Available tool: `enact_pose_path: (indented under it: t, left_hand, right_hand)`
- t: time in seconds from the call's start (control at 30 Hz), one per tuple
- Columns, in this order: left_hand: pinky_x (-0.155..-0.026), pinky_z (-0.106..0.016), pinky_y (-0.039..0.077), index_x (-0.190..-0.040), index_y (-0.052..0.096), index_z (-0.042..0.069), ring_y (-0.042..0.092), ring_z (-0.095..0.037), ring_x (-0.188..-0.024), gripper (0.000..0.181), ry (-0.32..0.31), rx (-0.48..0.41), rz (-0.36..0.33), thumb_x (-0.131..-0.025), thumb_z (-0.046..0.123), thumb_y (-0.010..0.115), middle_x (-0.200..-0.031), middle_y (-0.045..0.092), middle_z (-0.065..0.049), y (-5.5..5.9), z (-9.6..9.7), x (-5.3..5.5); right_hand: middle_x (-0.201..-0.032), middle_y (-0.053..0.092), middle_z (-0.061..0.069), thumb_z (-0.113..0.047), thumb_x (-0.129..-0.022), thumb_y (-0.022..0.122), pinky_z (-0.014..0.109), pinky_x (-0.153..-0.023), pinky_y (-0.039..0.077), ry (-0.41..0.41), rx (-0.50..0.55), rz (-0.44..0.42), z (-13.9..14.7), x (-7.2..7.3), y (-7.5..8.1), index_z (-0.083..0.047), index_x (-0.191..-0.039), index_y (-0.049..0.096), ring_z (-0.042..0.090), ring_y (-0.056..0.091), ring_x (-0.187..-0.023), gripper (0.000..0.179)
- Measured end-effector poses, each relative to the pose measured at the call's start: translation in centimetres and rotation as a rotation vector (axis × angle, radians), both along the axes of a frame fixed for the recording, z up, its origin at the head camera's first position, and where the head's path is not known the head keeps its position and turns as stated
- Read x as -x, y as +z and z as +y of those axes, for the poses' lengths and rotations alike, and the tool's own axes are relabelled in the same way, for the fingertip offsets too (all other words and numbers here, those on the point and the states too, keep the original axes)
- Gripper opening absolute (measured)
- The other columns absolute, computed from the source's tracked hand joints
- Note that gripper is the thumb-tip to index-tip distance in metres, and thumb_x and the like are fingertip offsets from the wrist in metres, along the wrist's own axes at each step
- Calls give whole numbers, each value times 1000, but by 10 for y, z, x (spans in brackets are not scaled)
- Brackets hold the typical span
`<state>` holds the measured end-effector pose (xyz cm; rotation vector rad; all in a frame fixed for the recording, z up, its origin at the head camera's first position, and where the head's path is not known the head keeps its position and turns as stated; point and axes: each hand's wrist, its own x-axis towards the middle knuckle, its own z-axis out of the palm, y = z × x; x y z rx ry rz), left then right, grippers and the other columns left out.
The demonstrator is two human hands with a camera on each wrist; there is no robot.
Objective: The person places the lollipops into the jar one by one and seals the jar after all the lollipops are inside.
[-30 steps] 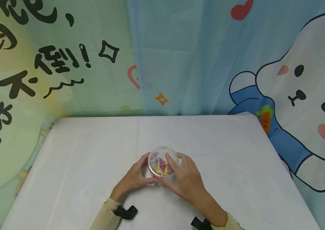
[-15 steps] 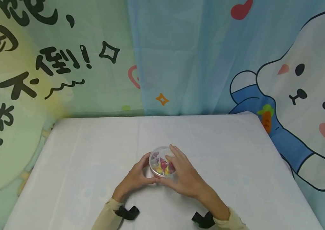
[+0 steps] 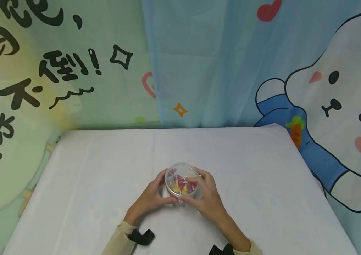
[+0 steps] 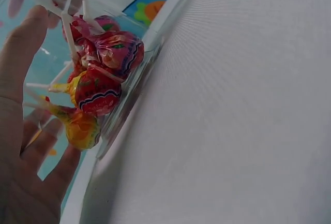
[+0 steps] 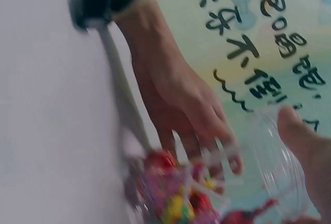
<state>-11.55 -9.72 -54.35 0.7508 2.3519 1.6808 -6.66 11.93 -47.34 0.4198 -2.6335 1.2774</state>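
A clear plastic jar (image 3: 182,170) with a round rim stands upright on the white table, in the middle of the head view. Wrapped lollipops (image 4: 101,89) in red, pink and yellow fill its lower part, their white sticks pointing inward and up. My left hand (image 3: 150,196) grips the jar's left side, thumb in front. Around its right side curls my right hand (image 3: 210,200), the index finger bent at the upper rim. Ridges line the rim (image 5: 271,164) in the right wrist view, with a thumb against it; whether a lid sits there, I cannot tell.
A white cloth covers the table (image 3: 110,159), its far edge meeting a printed curtain (image 3: 199,63). A cartoon rabbit (image 3: 333,106) is printed at the right. Black straps (image 3: 142,236) sit on both wrists.
My right hand's fingers reach further over the jar's rim, then draw back and bend round its right side. The left hand and the jar stay nearly still.
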Motion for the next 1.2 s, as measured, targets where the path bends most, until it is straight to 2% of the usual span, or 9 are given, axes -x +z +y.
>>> enact_pose_path:
  t: [0.17,0.27,0.37,0.53,0.63,0.83,0.97,1.07,1.2]
  left_hand:
    - [-114,-47,34,-150,29,16,48,-29,-135,97,-9,-2,7,-72,19,86,-148,47,-10,2,1,1]
    - [-113,-47,34,-151,29,15,48,-30,-135,98,-19,5,15,-72,21,86,-149,46,-11,2,1,1]
    - [-113,-47,36,-151,28,15,48,-29,-135,98,-32,19,22,-72,23,86,-149,46,-9,3,1,2]
    - [-111,-44,39,-151,28,15,49,-28,-134,98,-44,17,49,-72,22,86,-148,47,-10,4,3,2]
    - [-111,-42,40,-150,28,14,50,-29,-133,97,-44,18,62,-73,22,86,-148,47,-11,4,4,0]
    - [-108,-42,43,-148,31,9,54,-31,-129,94,-29,16,83,-72,19,86,-144,50,-12,4,6,-5]
    - [-109,-45,41,-149,28,10,52,-29,-130,96,-17,34,74,-73,20,86,-145,49,-12,6,6,-6]
    - [-113,-47,36,-153,21,12,43,-26,-139,106,4,119,77,-71,29,87,-153,40,-11,9,3,-6]
    - [-117,-47,28,-157,7,13,24,-27,-149,121,48,316,137,-70,50,83,-162,20,-10,12,-8,-11]
  right_hand:
    - [-138,45,18,-27,-67,88,51,-89,53,-136,-33,154,-13,-9,-11,-13,-113,63,33,44,-125,54]
    - [-137,44,21,-29,-68,88,49,-88,54,-129,-51,186,-13,-10,-12,-13,-114,62,34,46,-123,55]
    - [-137,41,20,-30,-69,88,49,-89,53,-29,-77,140,-2,-4,-7,-15,-119,59,33,45,-123,60]
    - [-150,33,16,-25,-70,87,56,-100,46,234,-60,23,20,19,3,-19,-136,52,37,41,-134,75]
    - [-153,31,16,-22,-73,85,59,-101,44,316,-13,-11,24,25,1,-19,-140,50,39,40,-137,76]
    - [-150,37,16,-20,-69,88,64,-101,40,246,44,45,18,17,-6,-15,-135,57,39,35,-137,73]
    - [-152,37,15,-24,-69,88,65,-102,39,179,-10,68,13,14,-5,-17,-137,55,38,33,-138,76]
    - [-156,31,16,-35,-73,83,64,-102,40,146,-95,57,11,11,-4,-18,-146,43,37,30,-141,85]
    - [-159,26,14,-45,-75,78,64,-106,37,77,-189,55,16,5,-3,-14,-153,26,36,28,-145,99]
